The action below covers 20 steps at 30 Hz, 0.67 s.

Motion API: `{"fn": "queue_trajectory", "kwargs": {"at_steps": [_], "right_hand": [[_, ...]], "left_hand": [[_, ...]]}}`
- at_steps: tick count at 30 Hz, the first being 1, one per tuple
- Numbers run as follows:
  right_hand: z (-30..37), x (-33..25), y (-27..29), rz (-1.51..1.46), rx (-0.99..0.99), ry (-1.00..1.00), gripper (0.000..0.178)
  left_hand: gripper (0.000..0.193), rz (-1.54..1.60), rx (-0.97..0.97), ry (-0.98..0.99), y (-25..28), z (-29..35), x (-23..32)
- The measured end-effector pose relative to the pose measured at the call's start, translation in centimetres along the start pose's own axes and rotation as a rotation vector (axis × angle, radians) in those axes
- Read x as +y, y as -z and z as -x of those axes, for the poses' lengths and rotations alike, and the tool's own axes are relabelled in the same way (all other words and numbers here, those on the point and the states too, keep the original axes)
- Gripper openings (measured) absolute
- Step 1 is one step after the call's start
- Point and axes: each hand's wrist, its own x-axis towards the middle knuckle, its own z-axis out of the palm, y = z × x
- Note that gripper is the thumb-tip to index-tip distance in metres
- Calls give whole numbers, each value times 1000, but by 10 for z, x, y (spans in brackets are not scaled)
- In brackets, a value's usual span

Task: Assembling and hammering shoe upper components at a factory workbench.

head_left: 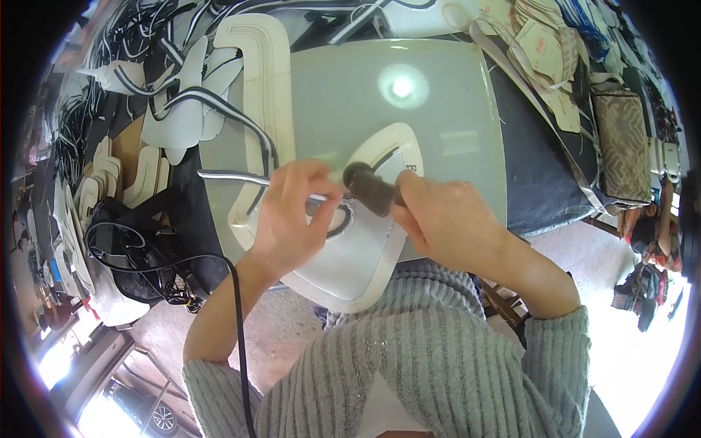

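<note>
My right hand is closed round a small hammer, whose dark head hangs over a white panel with a wide cream border. The panel lies partly on a grey-green board, and its near end reaches over the board's front edge. My left hand pinches a black-and-white strip between thumb and fingers, just left of the hammer head. The strip's loose end sticks out to the left. A curved dark piece shows on the panel beside my left fingertips. The hammer head hides the spot beneath it.
A long cream hooked template lies on the board's left side. More striped strips and white cut pieces are heaped at the far left. A patterned pouch stands at right. A black cable runs past my left forearm.
</note>
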Motion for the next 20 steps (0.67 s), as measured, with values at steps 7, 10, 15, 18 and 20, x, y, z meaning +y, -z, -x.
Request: {"fn": "queue_trajectory", "kwargs": {"at_steps": [7, 10, 15, 18, 20], "right_hand": [[-6, 24, 0, -80, 19, 18, 33], [-23, 41, 13, -153, 215, -81, 32], [-44, 52, -5, -98, 332, 76, 38], [-48, 43, 8, -43, 178, 27, 41], [-52, 40, 30, -174, -176, -125, 50]], "left_hand": [[46, -37, 122, -12, 6, 9, 9], [61, -46, 311, -22, 3, 42, 20], [97, -219, 151, 175, -31, 92, 45], [106, -284, 28, 229, -29, 100, 55], [118, -278, -64, 189, -23, 110, 51]]}}
